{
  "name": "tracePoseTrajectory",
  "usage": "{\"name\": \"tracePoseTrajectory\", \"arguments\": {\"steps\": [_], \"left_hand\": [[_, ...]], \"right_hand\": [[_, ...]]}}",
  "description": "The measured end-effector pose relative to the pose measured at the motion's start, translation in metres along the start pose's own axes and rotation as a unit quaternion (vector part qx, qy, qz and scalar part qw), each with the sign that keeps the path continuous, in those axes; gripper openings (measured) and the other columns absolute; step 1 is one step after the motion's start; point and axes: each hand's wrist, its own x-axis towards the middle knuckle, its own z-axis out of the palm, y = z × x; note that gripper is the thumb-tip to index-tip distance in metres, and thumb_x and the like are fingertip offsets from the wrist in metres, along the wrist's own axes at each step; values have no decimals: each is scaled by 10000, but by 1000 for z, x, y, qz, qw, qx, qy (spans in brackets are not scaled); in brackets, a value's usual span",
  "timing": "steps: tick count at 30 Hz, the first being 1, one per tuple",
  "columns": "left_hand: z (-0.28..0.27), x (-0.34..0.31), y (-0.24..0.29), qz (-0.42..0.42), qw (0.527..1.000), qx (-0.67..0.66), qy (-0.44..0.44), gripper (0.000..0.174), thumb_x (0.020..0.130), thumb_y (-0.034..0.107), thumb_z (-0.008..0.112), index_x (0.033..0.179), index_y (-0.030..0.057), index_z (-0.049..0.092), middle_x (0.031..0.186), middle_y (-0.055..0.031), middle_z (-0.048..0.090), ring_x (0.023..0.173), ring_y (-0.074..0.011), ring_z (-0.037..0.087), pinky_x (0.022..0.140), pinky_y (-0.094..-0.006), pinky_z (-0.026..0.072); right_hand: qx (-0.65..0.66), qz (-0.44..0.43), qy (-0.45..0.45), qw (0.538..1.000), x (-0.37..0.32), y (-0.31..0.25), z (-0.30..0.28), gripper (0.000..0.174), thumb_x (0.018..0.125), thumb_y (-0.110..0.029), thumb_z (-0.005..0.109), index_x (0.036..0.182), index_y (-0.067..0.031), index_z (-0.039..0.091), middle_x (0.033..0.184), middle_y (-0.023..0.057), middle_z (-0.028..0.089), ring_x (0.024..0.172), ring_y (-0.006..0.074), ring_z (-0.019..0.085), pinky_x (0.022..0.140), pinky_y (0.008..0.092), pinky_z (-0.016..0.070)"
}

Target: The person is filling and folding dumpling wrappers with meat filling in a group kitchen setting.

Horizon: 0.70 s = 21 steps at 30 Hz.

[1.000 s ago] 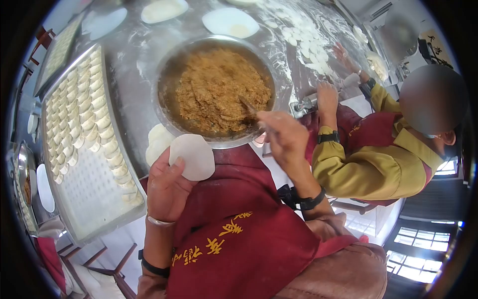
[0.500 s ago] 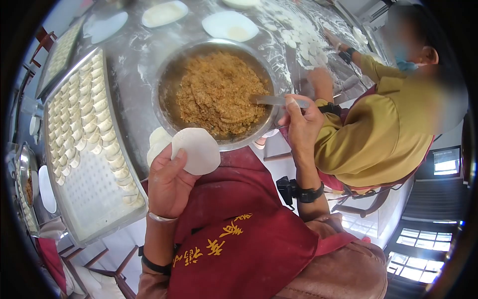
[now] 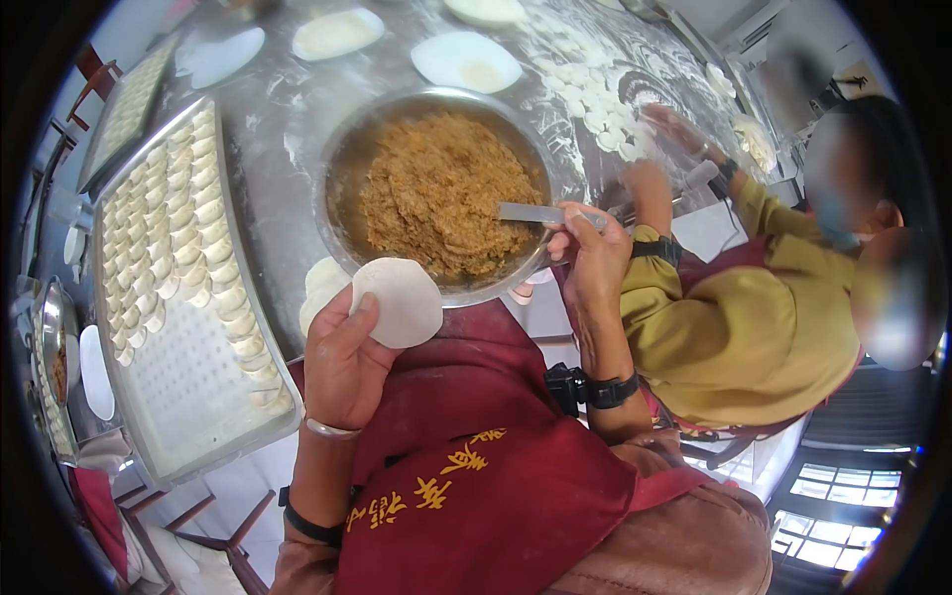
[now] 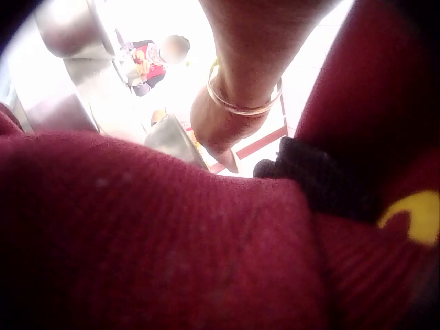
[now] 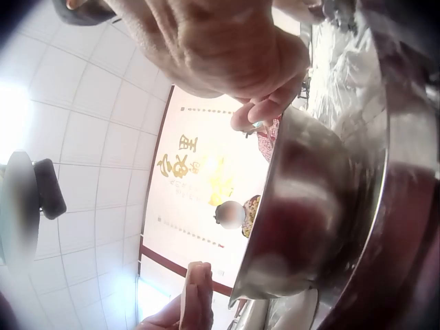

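Note:
My left hand (image 3: 344,369) pinches a round dumpling wrapper (image 3: 405,305), thumb on top, in front of the steel bowl (image 3: 340,203). Brown minced filling (image 3: 431,183) is heaped inside that bowl. In my right hand (image 3: 598,263), at the bowl's right rim, is the handle of a flat metal spatula (image 3: 532,212); its tip reaches the filling. The right wrist view shows my right hand (image 5: 216,51) above the bowl's side (image 5: 309,206) and the wrapper edge-on. Apron cloth fills much of the left wrist view, with my left hand (image 4: 223,130) partly hidden beyond it.
More wrappers (image 3: 321,288) lie against the bowl's left side. A perforated tray (image 3: 183,372) with rows of dumplings stands at the left. White plates (image 3: 466,58) sit farther back. Beside me at the right, another person (image 3: 734,327) works near floured dough pieces (image 3: 595,104).
My right hand has turned and drawn the spatula back toward the bowl's right rim, so more of its blade shows. The left hand keeps holding the wrapper. The neighbouring person has shifted.

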Motion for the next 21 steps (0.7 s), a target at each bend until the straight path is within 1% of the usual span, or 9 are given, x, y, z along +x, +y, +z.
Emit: {"name": "tracePoseTrajectory", "arguments": {"steps": [8, 9, 12, 15, 16, 17, 19, 20, 21], "left_hand": [[6, 5, 5, 25, 1000, 2, 13, 392, 1007, 111, 472, 1356, -67, 454, 1285, -172, 585, 1173, -293, 597, 989, -441, 503], [7, 7, 6, 26, 1000, -2, 6, 409, 1007, 123, 481, 1374, -52, 437, 1306, -168, 570, 1189, -290, 586, 1001, -439, 497], [10, 14, 8, 29, 999, -14, -8, 455, 1007, 155, 498, 1416, -18, 398, 1352, -158, 536, 1228, -284, 558, 1025, -434, 482], [14, 22, 7, 40, 999, -31, -12, 453, 1013, 166, 481, 1417, -20, 393, 1351, -157, 533, 1238, -282, 546, 1034, -435, 467], [17, 23, 7, 46, 998, -44, -16, 436, 1019, 163, 463, 1405, -31, 400, 1341, -162, 539, 1234, -281, 547, 1041, -437, 457], [19, 24, 7, 51, 997, -56, -19, 422, 1025, 160, 446, 1393, -42, 407, 1331, -166, 544, 1229, -281, 548, 1048, -440, 447], [21, 25, 7, 53, 994, -85, -34, 441, 1036, 232, 442, 1388, -32, 413, 1341, -157, 539, 1239, -287, 537, 1060, -449, 429], [22, 26, 7, 52, 993, -101, -36, 448, 1038, 248, 440, 1387, -32, 413, 1344, -156, 537, 1244, -286, 533, 1063, -449, 426], [23, 26, 8, 51, 991, -116, -38, 456, 1040, 264, 438, 1386, -31, 413, 1348, -154, 534, 1248, -286, 530, 1065, -450, 423]], "right_hand": [[99, 63, 6, 993, 6, -1, -3, 193, 925, -67, 593, 1053, 77, 612, 829, 165, 705, 535, 115, 590, 485, 218, 476], [112, 70, 6, 991, 5, -4, -2, 194, 926, -68, 592, 1052, 79, 611, 835, 168, 706, 533, 113, 587, 485, 217, 477], [135, 65, -35, 988, -1, -16, -1, 201, 932, -66, 587, 1059, 87, 608, 832, 165, 702, 545, 113, 582, 504, 220, 479], [155, 25, -92, 983, -14, -30, 8, 218, 933, -67, 590, 1077, 95, 601, 821, 155, 694, 558, 114, 575, 519, 232, 480], [145, 25, -89, 985, -21, -37, 14, 231, 937, -71, 594, 1089, 103, 597, 807, 140, 682, 570, 120, 573, 531, 243, 478], [127, 8, -91, 988, -27, -41, 19, 229, 938, -68, 593, 1089, 104, 597, 805, 138, 679, 568, 123, 573, 532, 242, 476], [90, -24, -95, 991, -42, -47, 31, 225, 939, -63, 592, 1090, 105, 596, 801, 134, 674, 563, 129, 574, 532, 239, 471], [65, -33, -105, 992, -51, -50, 34, 209, 946, -56, 586, 1081, 101, 615, 817, 138, 672, 582, 145, 603, 564, 246, 489], [16, -79, -123, 989, -58, -48, 36, 203, 941, -53, 591, 1076, 94, 629, 830, 137, 674, 593, 147, 614, 575, 249, 495]]}}
